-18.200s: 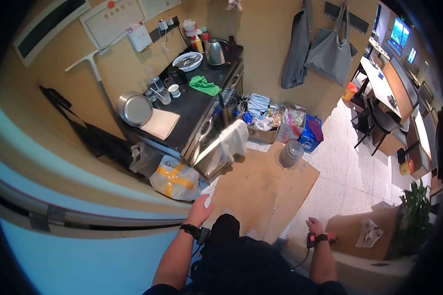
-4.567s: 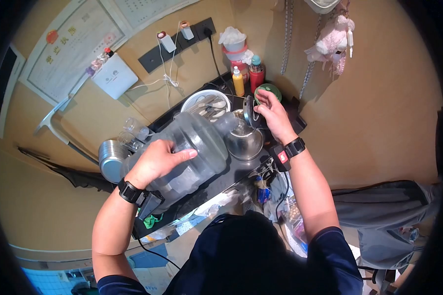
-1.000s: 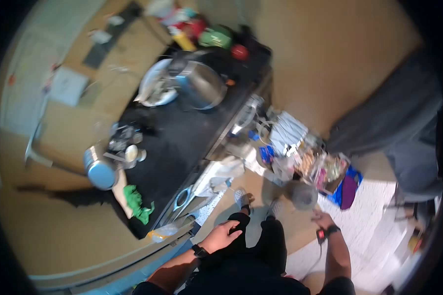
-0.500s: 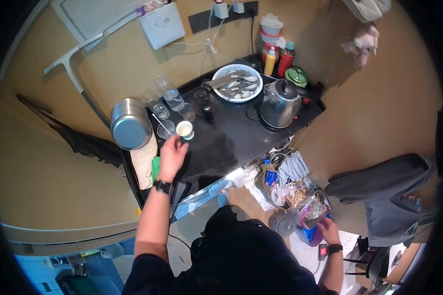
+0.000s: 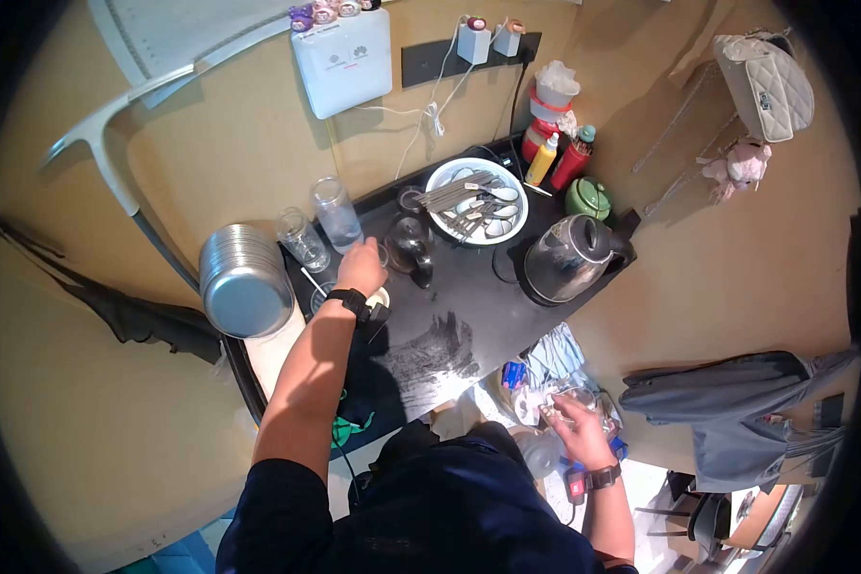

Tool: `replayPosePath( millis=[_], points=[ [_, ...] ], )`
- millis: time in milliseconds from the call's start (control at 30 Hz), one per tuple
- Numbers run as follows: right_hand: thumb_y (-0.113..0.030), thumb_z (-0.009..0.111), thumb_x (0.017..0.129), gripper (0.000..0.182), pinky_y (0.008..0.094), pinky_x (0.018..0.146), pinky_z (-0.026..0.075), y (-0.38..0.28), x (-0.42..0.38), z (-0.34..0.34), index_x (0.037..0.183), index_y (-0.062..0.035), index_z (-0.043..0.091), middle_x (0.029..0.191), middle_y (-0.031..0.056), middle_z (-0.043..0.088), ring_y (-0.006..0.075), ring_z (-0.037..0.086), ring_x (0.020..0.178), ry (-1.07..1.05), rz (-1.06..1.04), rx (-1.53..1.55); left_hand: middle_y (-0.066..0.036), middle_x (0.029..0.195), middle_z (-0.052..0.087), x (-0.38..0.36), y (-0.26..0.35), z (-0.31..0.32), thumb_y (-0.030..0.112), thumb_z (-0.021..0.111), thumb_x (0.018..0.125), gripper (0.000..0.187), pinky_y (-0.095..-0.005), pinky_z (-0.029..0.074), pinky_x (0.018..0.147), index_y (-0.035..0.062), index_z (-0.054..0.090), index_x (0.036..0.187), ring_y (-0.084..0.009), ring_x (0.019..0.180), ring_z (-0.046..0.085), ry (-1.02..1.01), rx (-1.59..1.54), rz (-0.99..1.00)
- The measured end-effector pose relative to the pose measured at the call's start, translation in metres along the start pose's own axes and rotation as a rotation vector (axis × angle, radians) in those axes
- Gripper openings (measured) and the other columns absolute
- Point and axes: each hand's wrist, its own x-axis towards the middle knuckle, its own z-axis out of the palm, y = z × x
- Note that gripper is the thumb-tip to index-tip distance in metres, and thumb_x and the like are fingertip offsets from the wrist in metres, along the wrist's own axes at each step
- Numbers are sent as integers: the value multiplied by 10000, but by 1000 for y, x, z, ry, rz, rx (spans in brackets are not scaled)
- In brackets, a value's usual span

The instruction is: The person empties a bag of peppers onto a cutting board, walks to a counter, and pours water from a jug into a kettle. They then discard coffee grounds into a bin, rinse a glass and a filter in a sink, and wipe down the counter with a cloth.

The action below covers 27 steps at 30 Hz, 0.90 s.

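Observation:
My left hand (image 5: 362,270) reaches over the counter with bent fingers closed against a small clear glass cup (image 5: 384,254). A white cup (image 5: 379,298) is mostly hidden under that wrist. Beside it, a glass dish (image 5: 320,295) with a white-handled utensil is partly covered by the forearm. Behind the hand stand a tall glass jar (image 5: 339,218) and a patterned glass (image 5: 303,241). A dark glass teapot (image 5: 409,247) is to its right. My right hand (image 5: 584,432) hovers above cluttered goods below the counter, its fingers apart and half curled; I see nothing clearly held.
Metal bowls (image 5: 247,287) are stacked at the counter's left end. A white bowl of cutlery (image 5: 440,222) and an electric kettle (image 5: 566,258) stand right. Bottles (image 5: 542,159) and a green lidded pot (image 5: 588,198) line the back. A wet smear marks the counter (image 5: 488,320).
My left hand has moved past the white cup to the small glass cup. My right hand has risen from the low goods and moved left. The view has shifted.

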Motion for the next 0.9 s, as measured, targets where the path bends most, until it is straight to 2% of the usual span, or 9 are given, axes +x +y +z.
replayPosePath(
  millis=[167,300,400,500,667,700,767,833,900],
  points=[
    [-123,730,893,393,386,911,547,-8,18,7,1252,14,648,1187,206,687,345,681,1072,-31,-26,-47,-236,1124,636,-14,13,-20,113,779,739,452,-456,527,940,-6,577,1127,-407,1095,630,65,37,0],
    [-128,739,889,412,377,965,526,-24,54,14,1266,9,647,1214,215,675,351,662,1128,-79,-118,7,-223,1048,635,-57,50,-71,170,790,742,432,-454,530,881,-5,580,1076,-393,1008,638,300,14,167],
    [-149,767,873,579,385,1010,512,-50,93,24,1393,-7,555,1332,217,615,335,619,1217,-65,-250,71,-245,1035,645,-94,85,-86,211,813,736,600,-452,523,870,-69,582,1214,-409,1009,635,119,-147,330],
    [-166,811,842,956,414,1050,500,-75,130,35,1589,-48,226,1501,202,475,310,513,1360,-148,-412,251,-232,995,648,-125,116,-67,230,801,747,600,-449,532,821,-69,584,1220,-384,953,654,39,-253,566],
    [-91,828,792,960,373,1034,508,-77,143,27,1573,-58,271,1339,169,621,293,618,1242,-221,-371,389,-236,1130,683,-154,179,-34,193,818,757,747,-401,558,871,-62,454,1357,-356,1043,686,-170,-623,479],
    [-91,828,792,960,373,1034,508,-64,141,25,1573,-58,271,1339,169,621,293,618,1242,-215,-375,399,-209,1143,690,-153,184,-29,192,836,771,748,-373,567,851,-54,445,1360,-304,1041,696,-177,-658,501],
    [-78,859,765,942,377,1012,522,-32,139,22,1539,-63,322,1221,120,662,242,656,1158,-146,-364,528,-200,1163,667,-150,187,-29,288,835,796,732,-381,546,872,-50,469,1333,-272,994,687,-344,-916,379],
    [-60,858,755,832,362,997,523,-14,123,-3,1460,-53,417,1175,105,668,210,656,1118,-62,-286,404,-183,1254,617,-127,171,11,307,857,794,800,-354,535,891,-67,451,1373,-247,1041,654,92,-866,320],
    [-37,843,755,746,342,986,517,15,104,-21,1395,-34,460,1152,91,663,191,647,1105,-8,-200,370,-211,1327,532,-96,156,14,291,832,829,799,-377,484,970,-100,431,1399,-293,1183,560,306,-813,-158]
  ],
)
